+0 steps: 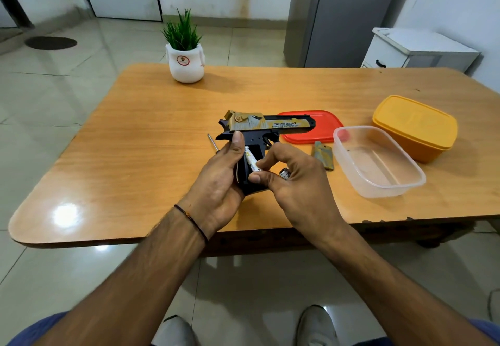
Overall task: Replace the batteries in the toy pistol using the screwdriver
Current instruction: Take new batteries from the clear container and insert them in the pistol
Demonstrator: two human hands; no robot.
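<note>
The toy pistol [270,125], black with a tan camouflage slide, is held above the table with its barrel pointing right. My left hand [219,183] grips its handle from the left. A white battery [251,162] lies slanted in the open handle compartment. My right hand [292,180] pinches this battery's lower end with thumb and forefinger, and a second battery [284,174] is tucked under its other fingers. The compartment cover [323,155], camouflage coloured, lies on the table right of my hands. The screwdriver [212,142] lies left of the pistol, its handle hidden behind my left hand.
A red lid [311,132] lies behind the pistol. A clear plastic box [378,161] and a closed yellow box [414,126] stand on the right of the wooden table [130,142]. A potted plant [185,53] stands at the far edge.
</note>
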